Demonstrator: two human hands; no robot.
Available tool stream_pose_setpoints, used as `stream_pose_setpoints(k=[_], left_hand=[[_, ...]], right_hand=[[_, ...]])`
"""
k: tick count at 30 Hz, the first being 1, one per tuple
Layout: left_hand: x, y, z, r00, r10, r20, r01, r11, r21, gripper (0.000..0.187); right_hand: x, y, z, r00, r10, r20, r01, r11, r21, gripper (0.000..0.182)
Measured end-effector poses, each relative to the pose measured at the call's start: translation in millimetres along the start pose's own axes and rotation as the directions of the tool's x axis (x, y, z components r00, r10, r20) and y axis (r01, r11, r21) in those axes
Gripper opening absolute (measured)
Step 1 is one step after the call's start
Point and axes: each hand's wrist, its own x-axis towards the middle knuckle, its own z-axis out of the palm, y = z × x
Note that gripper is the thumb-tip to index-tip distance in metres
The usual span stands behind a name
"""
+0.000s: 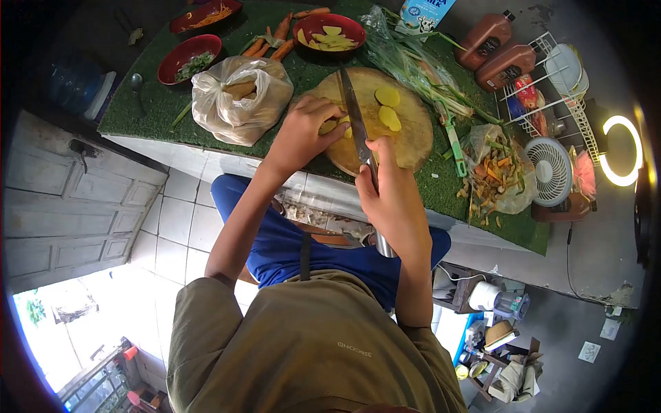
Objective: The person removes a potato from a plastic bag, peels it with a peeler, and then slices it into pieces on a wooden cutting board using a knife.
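Observation:
My left hand (301, 134) is closed on a piece of peeled yellow potato (328, 126) at the left side of the round wooden cutting board (412, 141). My right hand (394, 199) grips the handle of a large kitchen knife (352, 107). Its blade points away from me across the board, just right of the potato piece, with cut yellow flesh showing beside it. Several potato slices (387, 96) lie flat on the board to the right of the blade. My left fingers partly hide the potato.
Around the board stand a bowl of potato slices (329, 47), a plastic bag (237, 113), carrots (281, 29), spring onions (441, 86) and a green-handled peeler (454, 146). Vegetable peelings (497, 171) and a small fan (549, 171) are at the right. A bowl of chopped greens (189, 58) sits far left.

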Motion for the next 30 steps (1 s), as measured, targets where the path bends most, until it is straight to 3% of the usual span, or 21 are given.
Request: stream_pose_setpoints(k=[7, 13, 19, 22, 25, 30], left_hand=[[0.7, 1.2, -1.2, 1.0, -0.004, 0.009, 0.004, 1.0, -0.014, 0.02], [0.1, 0.7, -2.8, 0.998, -0.046, 0.049, 0.047, 0.999, -0.02, 0.017], [0.8, 2.5, -4.3, 0.999, -0.026, 0.038, 0.027, 0.999, -0.036, 0.018], [0.2, 1.5, -3.9, 0.999, -0.015, 0.029, 0.016, 0.999, -0.029, 0.018], [-1.8, -0.2, -1.3, 1.0, -0.026, 0.014, 0.026, 1.0, -0.015, 0.017], [-2.7, -1.9, -1.3, 1.0, -0.01, 0.006, 0.01, 1.0, -0.008, 0.016]], right_hand=[[0.4, -0.9, -2.2, 1.0, -0.007, 0.023, 0.007, 1.0, -0.004, 0.03], [6.8, -3.6, -2.6, 0.984, 0.106, 0.143, -0.114, 0.992, 0.049, 0.032], [22.0, 5.7, 20.4, 0.986, 0.122, 0.112, -0.114, 0.991, -0.077, 0.032], [25.8, 23.0, 25.4, 0.997, -0.074, 0.007, 0.074, 0.996, -0.051, 0.035], [24.1, 17.8, 10.8, 0.996, 0.066, 0.067, -0.065, 0.998, -0.021, 0.033], [15.6, 2.7, 0.4, 0.992, 0.095, 0.081, -0.096, 0.995, 0.009, 0.031]])
